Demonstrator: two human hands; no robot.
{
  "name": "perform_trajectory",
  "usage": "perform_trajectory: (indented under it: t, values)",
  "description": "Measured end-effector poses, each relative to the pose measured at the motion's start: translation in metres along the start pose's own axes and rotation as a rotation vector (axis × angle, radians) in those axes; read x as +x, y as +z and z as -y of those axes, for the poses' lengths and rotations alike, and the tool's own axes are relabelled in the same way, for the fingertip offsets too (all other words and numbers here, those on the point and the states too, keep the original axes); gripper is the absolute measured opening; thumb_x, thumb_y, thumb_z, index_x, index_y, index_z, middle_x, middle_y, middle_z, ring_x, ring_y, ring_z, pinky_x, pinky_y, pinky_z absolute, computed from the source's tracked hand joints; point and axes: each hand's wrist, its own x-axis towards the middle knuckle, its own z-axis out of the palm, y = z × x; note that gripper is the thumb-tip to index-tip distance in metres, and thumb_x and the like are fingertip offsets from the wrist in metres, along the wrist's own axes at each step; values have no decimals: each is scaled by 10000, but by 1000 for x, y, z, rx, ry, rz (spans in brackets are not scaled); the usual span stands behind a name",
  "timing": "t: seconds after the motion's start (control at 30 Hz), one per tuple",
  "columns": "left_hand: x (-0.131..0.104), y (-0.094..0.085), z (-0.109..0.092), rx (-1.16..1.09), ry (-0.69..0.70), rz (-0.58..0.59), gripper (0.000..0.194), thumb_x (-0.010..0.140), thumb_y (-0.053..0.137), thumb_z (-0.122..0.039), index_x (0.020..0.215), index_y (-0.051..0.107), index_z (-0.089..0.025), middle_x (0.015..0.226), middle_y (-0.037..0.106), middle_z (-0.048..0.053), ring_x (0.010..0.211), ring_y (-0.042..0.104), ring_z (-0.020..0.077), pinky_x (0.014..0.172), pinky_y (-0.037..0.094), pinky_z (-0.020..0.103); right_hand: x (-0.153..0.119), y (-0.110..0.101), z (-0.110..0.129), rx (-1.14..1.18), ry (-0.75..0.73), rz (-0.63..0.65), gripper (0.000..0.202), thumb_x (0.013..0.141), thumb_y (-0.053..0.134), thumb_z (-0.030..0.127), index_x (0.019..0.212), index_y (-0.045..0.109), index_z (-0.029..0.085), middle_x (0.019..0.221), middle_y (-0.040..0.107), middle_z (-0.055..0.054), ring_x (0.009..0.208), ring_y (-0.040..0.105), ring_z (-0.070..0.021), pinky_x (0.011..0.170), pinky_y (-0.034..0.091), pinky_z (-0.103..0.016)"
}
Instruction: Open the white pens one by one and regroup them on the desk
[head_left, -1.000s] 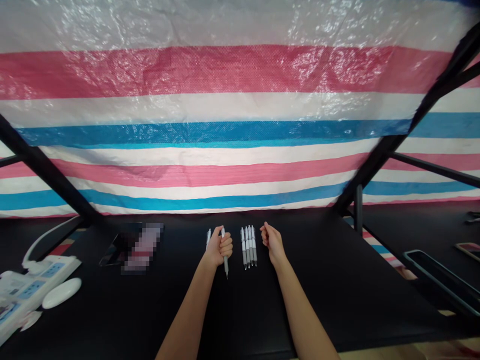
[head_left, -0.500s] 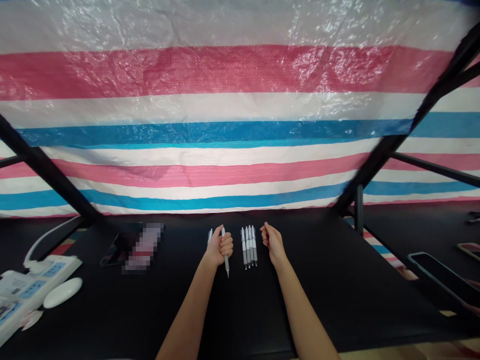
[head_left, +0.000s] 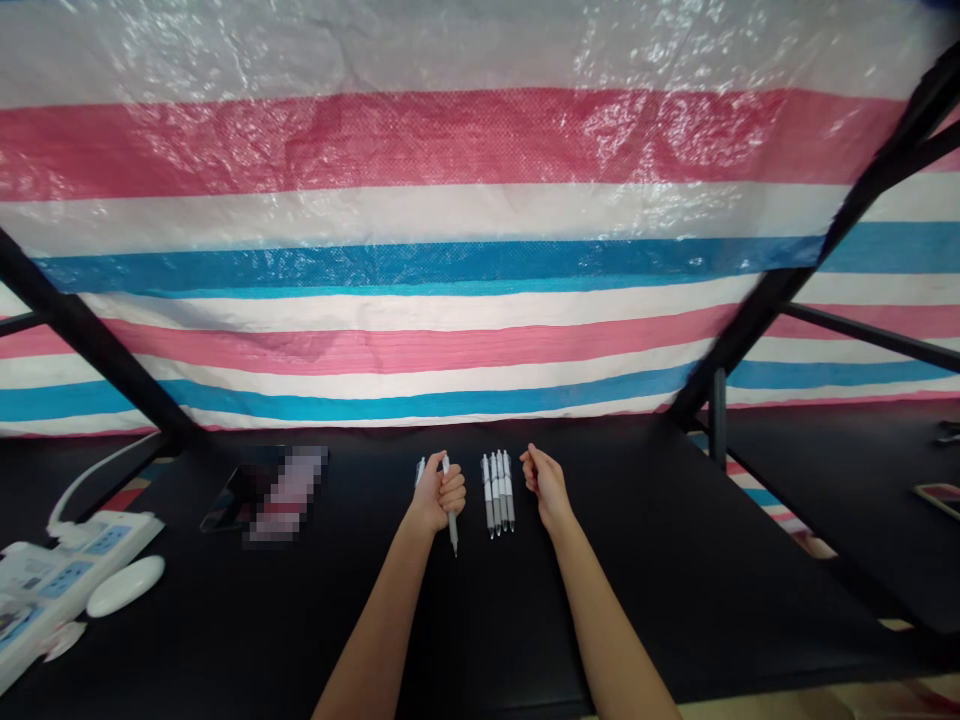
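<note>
My left hand (head_left: 441, 492) is closed around a white and grey click pen (head_left: 453, 530), its tip pointing down toward me and my thumb up by the push-button end. Just left of that hand, the top of another white pen (head_left: 420, 468) shows; the rest is hidden behind my hand. Between my hands, several matching pens (head_left: 498, 495) lie side by side in a row on the black table (head_left: 510, 620), tips toward me. My right hand (head_left: 547, 485) rests right of the row, not touching it, with fingers curled in and nothing visible in them.
At left are a white power strip (head_left: 67, 580), a white oval object (head_left: 126, 586) and a dark phone (head_left: 232, 500) beside a blurred patch. Black frame bars (head_left: 739, 330) rise on both sides. A striped tarp (head_left: 450, 270) hangs behind. Another phone (head_left: 941, 497) lies far right.
At far right, the larger phone near a person's fingers has gone from view. Both my hands and the row of pens stay practically where they were.
</note>
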Motion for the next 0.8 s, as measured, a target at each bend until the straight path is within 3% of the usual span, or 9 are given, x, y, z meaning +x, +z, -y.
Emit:
perform_trajectory:
  t: [0.3,0.43,0.6,0.7,0.8]
  values:
    - [-2,0,1,24,25,10,475,857,357,-433,476,205,-193,417,80,-93,290,93,37,284,104,154,1,-1,0,10,5,-2,356,634,667,505,566,567,170,394,346,79,349,238,-37,344,140,-206]
    - [-3,4,4,122,134,-34,418,845,379,-452,538,363,-168,421,227,-84,307,208,31,314,180,140,0,-1,1,5,0,2,352,644,662,501,571,566,171,400,353,77,348,240,-38,343,148,-207]
    - [-7,4,0,487,519,-306,200,788,435,-277,869,536,-125,499,467,-53,392,410,62,438,379,186,-2,0,3,17,8,2,354,642,667,501,578,563,169,396,352,78,348,240,-37,345,147,-204]
    - [-13,-3,-5,882,747,-520,348,774,481,-295,1090,492,-150,630,611,-13,487,522,103,567,455,257,-2,0,4,21,20,12,346,647,664,491,579,559,168,401,352,78,353,240,-38,353,143,-202]
    - [-18,-11,-7,1308,859,-723,395,786,497,-318,1165,470,-210,699,657,1,595,589,146,635,437,280,-2,0,4,3,17,11,345,653,654,492,579,557,170,406,351,77,359,244,-42,361,149,-204]
